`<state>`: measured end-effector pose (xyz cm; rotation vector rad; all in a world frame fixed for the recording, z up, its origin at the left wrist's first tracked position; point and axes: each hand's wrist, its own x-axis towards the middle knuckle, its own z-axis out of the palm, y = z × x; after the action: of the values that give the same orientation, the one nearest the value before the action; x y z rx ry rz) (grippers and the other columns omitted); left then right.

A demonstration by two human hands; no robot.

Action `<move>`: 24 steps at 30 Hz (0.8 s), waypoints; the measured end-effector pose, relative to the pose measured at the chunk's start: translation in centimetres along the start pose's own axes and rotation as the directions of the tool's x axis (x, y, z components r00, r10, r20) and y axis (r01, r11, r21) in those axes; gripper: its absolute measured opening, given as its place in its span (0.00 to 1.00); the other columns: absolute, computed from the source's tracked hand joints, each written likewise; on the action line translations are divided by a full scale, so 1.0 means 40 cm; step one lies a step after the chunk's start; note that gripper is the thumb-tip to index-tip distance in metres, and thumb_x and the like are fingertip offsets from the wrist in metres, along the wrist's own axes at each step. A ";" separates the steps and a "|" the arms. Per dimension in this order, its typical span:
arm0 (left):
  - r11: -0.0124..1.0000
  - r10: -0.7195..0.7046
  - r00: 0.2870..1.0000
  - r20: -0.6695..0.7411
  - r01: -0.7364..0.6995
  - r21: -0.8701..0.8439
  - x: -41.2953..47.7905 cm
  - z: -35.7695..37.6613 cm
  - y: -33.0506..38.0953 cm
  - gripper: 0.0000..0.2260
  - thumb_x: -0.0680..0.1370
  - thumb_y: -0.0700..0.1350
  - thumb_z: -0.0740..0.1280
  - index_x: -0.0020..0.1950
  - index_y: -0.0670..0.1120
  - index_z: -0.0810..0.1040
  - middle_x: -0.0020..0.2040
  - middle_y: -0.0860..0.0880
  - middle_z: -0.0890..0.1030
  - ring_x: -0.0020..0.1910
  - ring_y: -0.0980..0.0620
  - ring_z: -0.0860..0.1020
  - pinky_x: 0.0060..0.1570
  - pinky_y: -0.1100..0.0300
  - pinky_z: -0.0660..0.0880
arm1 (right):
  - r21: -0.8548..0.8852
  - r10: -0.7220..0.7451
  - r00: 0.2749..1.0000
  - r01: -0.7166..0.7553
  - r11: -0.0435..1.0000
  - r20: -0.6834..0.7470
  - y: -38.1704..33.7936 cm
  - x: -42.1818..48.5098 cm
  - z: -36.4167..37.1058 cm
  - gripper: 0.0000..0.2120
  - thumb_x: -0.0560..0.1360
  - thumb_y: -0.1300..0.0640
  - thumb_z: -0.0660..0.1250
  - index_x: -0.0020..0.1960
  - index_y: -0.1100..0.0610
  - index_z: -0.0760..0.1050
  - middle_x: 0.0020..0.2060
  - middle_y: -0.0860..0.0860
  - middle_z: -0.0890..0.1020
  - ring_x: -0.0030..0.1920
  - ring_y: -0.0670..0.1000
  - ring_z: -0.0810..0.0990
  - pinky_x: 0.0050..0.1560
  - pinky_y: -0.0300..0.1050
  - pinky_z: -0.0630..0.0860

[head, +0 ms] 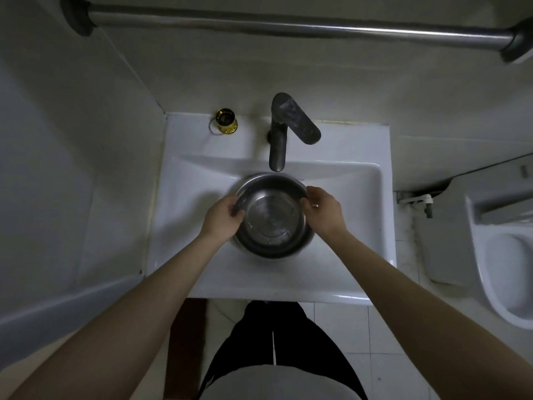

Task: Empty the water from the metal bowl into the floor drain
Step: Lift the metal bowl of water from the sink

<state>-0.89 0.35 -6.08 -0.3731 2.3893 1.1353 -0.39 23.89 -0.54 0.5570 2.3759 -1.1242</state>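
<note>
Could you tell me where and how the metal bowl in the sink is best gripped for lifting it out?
Grip the metal bowl by its rolled rim at opposite sides, left hand from the left, right hand from the right. It sits upright in the sink holding water, so a level, two-sided hold probably avoids spilling.

Bathroom, sink (184, 215), faucet (281, 134), toilet (501, 269)

A white sink (184, 215) carries a dark faucet (281, 131) and a small gold bottle (227, 122) on its back ledge, a metal rail (288, 24) crosses the wall above, and a white toilet (501, 255) stands to the right
</note>
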 end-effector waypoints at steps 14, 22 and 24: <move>0.977 -0.067 0.997 0.027 0.061 0.202 0.059 0.031 -0.102 0.15 0.75 0.42 0.71 0.60 0.39 0.79 0.55 0.38 0.82 0.54 0.36 0.81 0.52 0.52 0.76 | -0.036 0.180 0.984 -0.179 0.983 0.011 0.090 0.063 0.032 0.24 0.82 0.53 0.65 0.76 0.58 0.68 0.72 0.56 0.75 0.69 0.60 0.77 0.69 0.56 0.74; 0.981 -0.095 0.995 0.008 0.092 0.172 0.078 0.053 -0.149 0.08 0.76 0.41 0.69 0.53 0.41 0.81 0.49 0.40 0.86 0.50 0.39 0.83 0.53 0.49 0.79 | 0.028 0.287 0.957 -0.288 0.957 0.036 0.147 0.081 0.047 0.27 0.83 0.53 0.64 0.79 0.59 0.64 0.74 0.56 0.74 0.70 0.59 0.77 0.68 0.55 0.75; 0.981 -0.107 0.994 -0.012 0.108 0.160 0.088 0.055 -0.154 0.07 0.76 0.39 0.69 0.52 0.40 0.82 0.50 0.39 0.86 0.51 0.39 0.84 0.53 0.49 0.79 | 0.065 0.305 0.952 -0.306 0.950 0.029 0.158 0.088 0.052 0.25 0.83 0.54 0.64 0.78 0.59 0.65 0.72 0.55 0.76 0.69 0.58 0.78 0.69 0.55 0.74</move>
<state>-0.60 -1.90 -13.17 -0.4435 2.4113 0.8886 0.55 26.52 -7.52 0.8995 2.1466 -1.0660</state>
